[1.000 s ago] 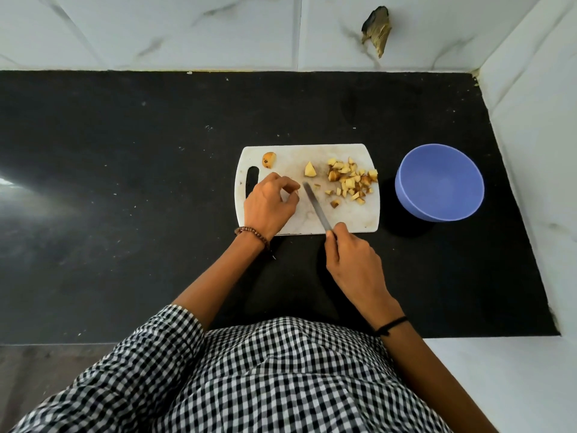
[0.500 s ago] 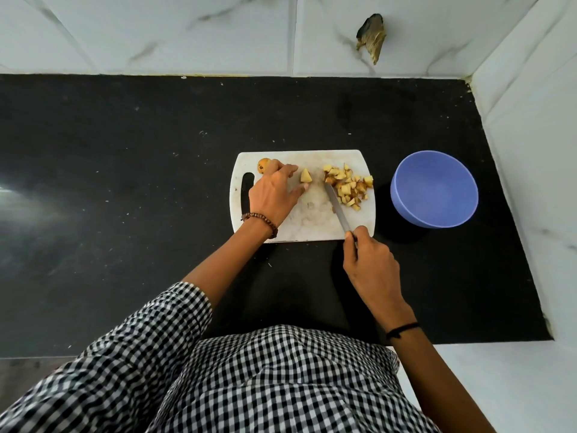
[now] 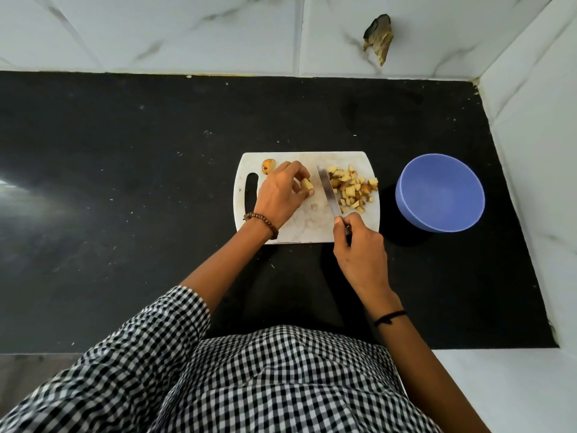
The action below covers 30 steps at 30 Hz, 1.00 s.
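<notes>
1. Food wedge (image 3: 307,184), pale yellow with a brownish skin, is pinched between the thumb and curled fingers of the left hand (image 3: 281,195) near the middle of the white cutting board (image 3: 299,228).
2. The knife (image 3: 328,192) is gripped at its handle by the right hand (image 3: 359,251), whose fingers are wrapped round it. The blade is pointed away from the person and lies just right of the wedge, with its tip near the board's far edge.
3. A heap of diced pieces (image 3: 354,189) is gathered on the right part of the board, right against the blade's far side.
4. One rounded end piece (image 3: 268,166) is seen near the board's far left corner, beside the handle slot and just beyond the left hand.
5. A beaded bracelet (image 3: 262,220) is worn on the left wrist and a black cord (image 3: 390,317) on the right.
6. A blue bowl (image 3: 440,192) is set on the black countertop (image 3: 125,182), near the board's right edge but apart from it.
7. White marbled tiles (image 3: 156,29) are seen behind and to the right of the countertop, with a ragged brown patch (image 3: 379,37) on the back wall.
</notes>
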### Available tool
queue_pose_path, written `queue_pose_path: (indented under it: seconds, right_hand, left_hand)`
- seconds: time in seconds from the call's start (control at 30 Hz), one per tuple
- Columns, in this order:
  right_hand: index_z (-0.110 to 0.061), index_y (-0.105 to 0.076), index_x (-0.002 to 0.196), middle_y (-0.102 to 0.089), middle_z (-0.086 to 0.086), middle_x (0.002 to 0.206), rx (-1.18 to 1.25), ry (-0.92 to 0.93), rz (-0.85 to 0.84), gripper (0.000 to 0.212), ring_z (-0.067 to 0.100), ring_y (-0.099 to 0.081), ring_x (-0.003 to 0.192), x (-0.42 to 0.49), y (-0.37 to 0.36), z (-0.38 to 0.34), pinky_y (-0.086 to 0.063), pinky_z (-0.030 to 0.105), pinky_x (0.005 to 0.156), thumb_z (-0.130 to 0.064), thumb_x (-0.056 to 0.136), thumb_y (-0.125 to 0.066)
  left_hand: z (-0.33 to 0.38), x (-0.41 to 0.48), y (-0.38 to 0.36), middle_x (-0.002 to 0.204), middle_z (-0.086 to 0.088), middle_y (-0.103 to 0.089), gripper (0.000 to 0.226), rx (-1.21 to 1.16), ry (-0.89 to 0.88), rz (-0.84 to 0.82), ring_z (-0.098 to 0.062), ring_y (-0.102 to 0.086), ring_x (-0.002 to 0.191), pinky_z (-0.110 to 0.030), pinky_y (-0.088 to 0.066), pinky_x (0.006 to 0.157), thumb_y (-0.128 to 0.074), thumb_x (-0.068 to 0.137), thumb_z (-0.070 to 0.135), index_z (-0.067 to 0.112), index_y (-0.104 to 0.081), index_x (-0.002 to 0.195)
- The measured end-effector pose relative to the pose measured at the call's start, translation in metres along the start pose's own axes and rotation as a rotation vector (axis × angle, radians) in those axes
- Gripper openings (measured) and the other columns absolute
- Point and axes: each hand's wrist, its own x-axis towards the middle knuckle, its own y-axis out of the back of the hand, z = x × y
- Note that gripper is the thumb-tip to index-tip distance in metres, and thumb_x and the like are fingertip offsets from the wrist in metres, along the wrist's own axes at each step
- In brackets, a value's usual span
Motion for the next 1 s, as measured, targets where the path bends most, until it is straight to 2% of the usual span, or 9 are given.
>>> queue_pose_path:
  seconds: [0.1,0.2,0.33,0.43,0.5,0.6,0.7,0.83,1.0]
  right_hand:
    - [-0.018,-0.051,0.093,-0.055,-0.003,0.069,0.033,-0.009,-0.016,0.021,0.014,-0.053,0.06,0.002,-0.003,-0.001,-0.033,0.028,0.051,-0.035,0.104,-0.046]
    - [-0.019,-0.051,0.092,-0.056,-0.002,0.068,0.046,-0.019,-0.026,0.021,0.011,-0.052,0.058,0.001,-0.004,-0.001,-0.032,0.028,0.048,-0.036,0.104,-0.047]
    - [-0.019,-0.051,0.091,-0.056,-0.001,0.069,0.049,-0.043,-0.039,0.022,0.011,-0.052,0.057,-0.002,-0.004,0.003,-0.028,0.024,0.047,-0.037,0.103,-0.047]
    - [-0.018,-0.051,0.089,-0.056,-0.002,0.068,0.064,-0.06,-0.05,0.024,0.013,-0.053,0.058,-0.004,-0.003,0.003,-0.031,0.026,0.049,-0.037,0.103,-0.047]
    - [-0.017,-0.052,0.088,-0.056,-0.002,0.067,0.075,-0.062,-0.053,0.025,0.012,-0.054,0.057,-0.006,-0.002,0.002,-0.034,0.028,0.048,-0.037,0.103,-0.047]
    - [-0.016,-0.053,0.087,-0.058,0.001,0.067,0.117,-0.06,-0.053,0.025,0.014,-0.055,0.057,-0.008,-0.003,-0.002,-0.043,0.035,0.048,-0.035,0.103,-0.048]
    - [-0.017,-0.053,0.087,-0.058,-0.001,0.068,0.147,-0.062,-0.055,0.025,0.014,-0.056,0.058,-0.01,-0.005,-0.004,-0.047,0.039,0.052,-0.035,0.103,-0.049]
    - [-0.019,-0.052,0.086,-0.057,-0.003,0.068,0.156,-0.06,-0.061,0.025,0.012,-0.055,0.059,-0.009,-0.007,-0.004,-0.045,0.035,0.052,-0.037,0.103,-0.049]
    - [-0.019,-0.054,0.089,-0.058,-0.004,0.068,0.159,-0.063,-0.071,0.023,0.01,-0.054,0.057,-0.007,-0.009,-0.003,-0.042,0.027,0.05,-0.037,0.103,-0.049]
  left_hand:
    - [-0.006,-0.01,0.002,0.097,-0.001,-0.064,0.028,-0.094,0.021,-0.011,-0.006,-0.063,0.076,-0.007,-0.049,0.068,-0.081,0.074,0.012,0.013,-0.062,0.094]
    - [-0.009,-0.017,0.003,0.094,0.0,-0.065,0.027,-0.159,0.039,-0.014,-0.008,-0.065,0.081,-0.013,-0.054,0.072,-0.083,0.071,0.015,0.011,-0.064,0.091]
    - [-0.006,-0.023,0.005,0.092,0.002,-0.068,0.016,-0.141,0.016,0.005,-0.005,-0.064,0.082,-0.014,-0.054,0.074,-0.076,0.081,0.019,0.011,-0.068,0.092]
    - [-0.006,-0.026,0.006,0.091,0.007,-0.069,0.02,-0.09,0.028,-0.001,-0.003,-0.063,0.08,-0.01,-0.05,0.072,-0.076,0.081,0.024,0.016,-0.07,0.098]
    - [-0.007,-0.029,0.005,0.091,0.006,-0.069,0.024,-0.111,0.04,-0.012,-0.003,-0.063,0.08,-0.009,-0.05,0.073,-0.077,0.079,0.021,0.014,-0.07,0.1]
    - [-0.008,-0.033,0.005,0.091,0.002,-0.071,0.028,-0.136,0.041,-0.013,-0.005,-0.066,0.081,-0.015,-0.054,0.078,-0.078,0.077,0.017,0.012,-0.07,0.104]
    - [-0.007,-0.035,0.005,0.092,0.0,-0.071,0.031,-0.156,0.052,-0.004,-0.006,-0.065,0.081,-0.012,-0.052,0.077,-0.078,0.078,0.02,0.01,-0.069,0.106]
    - [-0.005,-0.034,0.005,0.093,0.002,-0.07,0.031,-0.15,0.077,0.023,-0.005,-0.064,0.081,-0.008,-0.05,0.076,-0.074,0.082,0.026,0.01,-0.069,0.108]
    - [-0.006,-0.032,0.006,0.091,0.0,-0.07,0.027,-0.143,0.07,0.008,-0.006,-0.064,0.079,-0.013,-0.052,0.075,-0.075,0.082,0.024,0.011,-0.07,0.106]
